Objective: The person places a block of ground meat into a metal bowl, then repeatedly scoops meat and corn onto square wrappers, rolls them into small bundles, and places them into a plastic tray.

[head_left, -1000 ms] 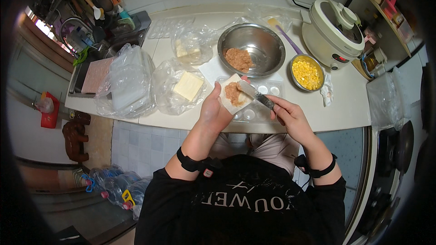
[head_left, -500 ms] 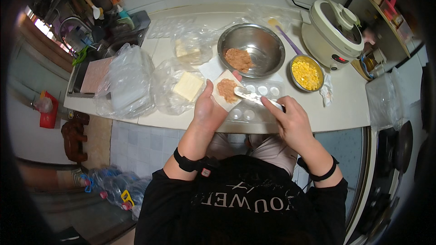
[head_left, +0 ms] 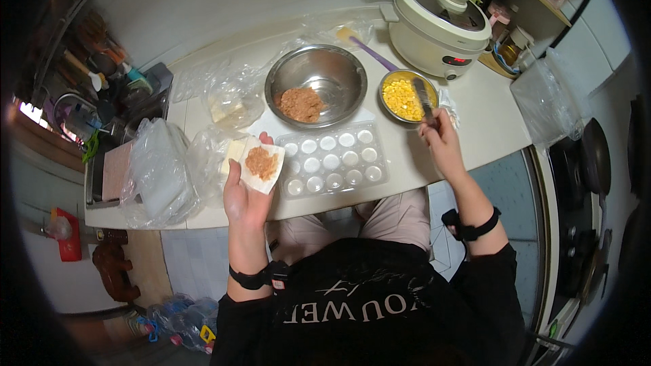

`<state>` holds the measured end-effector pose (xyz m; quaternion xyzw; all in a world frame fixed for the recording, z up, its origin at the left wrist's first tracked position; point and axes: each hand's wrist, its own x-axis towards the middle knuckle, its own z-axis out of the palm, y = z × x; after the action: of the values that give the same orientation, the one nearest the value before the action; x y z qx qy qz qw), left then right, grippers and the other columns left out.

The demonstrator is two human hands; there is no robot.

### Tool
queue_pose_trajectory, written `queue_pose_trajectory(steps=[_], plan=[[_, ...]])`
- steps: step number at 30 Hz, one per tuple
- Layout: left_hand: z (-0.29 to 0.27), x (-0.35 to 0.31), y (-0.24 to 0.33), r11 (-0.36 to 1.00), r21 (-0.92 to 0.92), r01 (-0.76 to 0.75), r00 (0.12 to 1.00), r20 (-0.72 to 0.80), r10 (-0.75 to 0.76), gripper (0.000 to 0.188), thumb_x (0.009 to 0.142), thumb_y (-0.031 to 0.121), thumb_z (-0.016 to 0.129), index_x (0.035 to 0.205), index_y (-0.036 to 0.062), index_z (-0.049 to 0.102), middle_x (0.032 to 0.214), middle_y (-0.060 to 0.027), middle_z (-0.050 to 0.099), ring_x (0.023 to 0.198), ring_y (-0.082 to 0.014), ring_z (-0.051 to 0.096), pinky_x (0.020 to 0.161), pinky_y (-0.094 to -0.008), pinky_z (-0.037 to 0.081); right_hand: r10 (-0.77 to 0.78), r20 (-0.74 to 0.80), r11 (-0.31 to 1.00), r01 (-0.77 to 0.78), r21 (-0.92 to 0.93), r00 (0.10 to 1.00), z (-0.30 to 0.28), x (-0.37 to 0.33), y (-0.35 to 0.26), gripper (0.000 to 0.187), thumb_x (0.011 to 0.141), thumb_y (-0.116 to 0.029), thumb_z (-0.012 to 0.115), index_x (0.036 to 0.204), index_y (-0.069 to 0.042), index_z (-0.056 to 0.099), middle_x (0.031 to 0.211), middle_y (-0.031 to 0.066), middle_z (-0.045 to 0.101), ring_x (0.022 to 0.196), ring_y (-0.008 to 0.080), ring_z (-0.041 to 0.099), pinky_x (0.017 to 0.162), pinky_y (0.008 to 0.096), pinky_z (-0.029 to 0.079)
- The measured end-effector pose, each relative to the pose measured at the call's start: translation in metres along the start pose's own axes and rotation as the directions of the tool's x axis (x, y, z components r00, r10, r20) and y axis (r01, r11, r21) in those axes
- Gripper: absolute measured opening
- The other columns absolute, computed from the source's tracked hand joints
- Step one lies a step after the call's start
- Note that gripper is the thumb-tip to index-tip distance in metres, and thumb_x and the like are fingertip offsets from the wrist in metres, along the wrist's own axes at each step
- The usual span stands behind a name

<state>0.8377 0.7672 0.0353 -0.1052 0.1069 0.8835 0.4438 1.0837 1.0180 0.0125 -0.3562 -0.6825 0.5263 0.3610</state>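
Note:
On the palm of my left hand (head_left: 245, 198) lies a square wonton wrapper (head_left: 265, 185), its middle covered with pinkish minced meat (head_left: 260, 163). The thumb sticks up along one side of it. My right hand (head_left: 443, 142) grips a spreading knife (head_left: 422, 95), whose flat blade reaches over a small metal bowl of yellow corn kernels (head_left: 401, 96). More minced meat (head_left: 301, 105) sits in the left part of a large steel bowl (head_left: 352, 85) beyond my left hand. A stack of wrappers (head_left: 232, 153) lies in open plastic just behind the left hand, partly hidden by it.
Between my hands a clear plastic tray with round cups (head_left: 332, 160) rests at the counter's front. A cream-coloured cooker (head_left: 434, 34) and a purple-handled spatula (head_left: 373, 53) are at the back right. Bagged trays (head_left: 157, 173) stand left, beside the sink.
My right hand has gone from spreading meat on the wrapper to the corn bowl, with the knife. My left hand has moved left with the wrapper, uncovering the tray. The view has shifted.

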Motion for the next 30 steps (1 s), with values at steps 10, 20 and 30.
queue_pose_trajectory(steps=[10,20,30], plan=[[0.000,-0.001,-0.020,0.998,0.006,0.063,0.996,-0.069,-0.063,0.050,0.104,0.032,0.024,0.147,0.0055,0.024,0.149,-0.0182,0.031,0.137,-0.0310,0.033,0.113,-0.0481,0.028,-0.098,0.190,0.900,0.169,-0.402,0.977,-0.010,0.073,0.007,0.022,0.082,-0.007,0.059,0.101,0.003,0.062,0.089,0.0166,0.066,0.079,0.0278,0.062,0.073,0.0353,0.048],[0.005,-0.001,-0.064,0.787,0.497,0.366,0.885,0.077,-0.460,0.059,0.103,0.039,0.029,0.144,-0.0031,0.024,0.146,-0.0195,0.035,0.134,-0.0326,0.038,0.110,-0.0495,0.032,0.197,0.855,0.980,-0.102,-0.169,0.479,0.080,0.002,-0.048,0.025,0.097,-0.023,0.047,0.100,-0.003,0.062,0.078,0.0072,0.065,0.071,0.0166,0.060,0.070,0.0316,0.048],[-0.004,-0.002,-0.032,0.925,0.355,0.138,0.975,0.118,-0.191,0.058,0.103,0.037,0.024,0.145,-0.0027,0.022,0.148,-0.0165,0.033,0.137,-0.0314,0.032,0.114,-0.0476,0.027,-0.085,0.367,0.602,0.341,-0.722,0.926,0.017,0.094,0.008,0.024,0.080,-0.009,0.063,0.103,-0.003,0.066,0.102,0.0172,0.063,0.097,0.0362,0.060,0.085,0.0432,0.049]])
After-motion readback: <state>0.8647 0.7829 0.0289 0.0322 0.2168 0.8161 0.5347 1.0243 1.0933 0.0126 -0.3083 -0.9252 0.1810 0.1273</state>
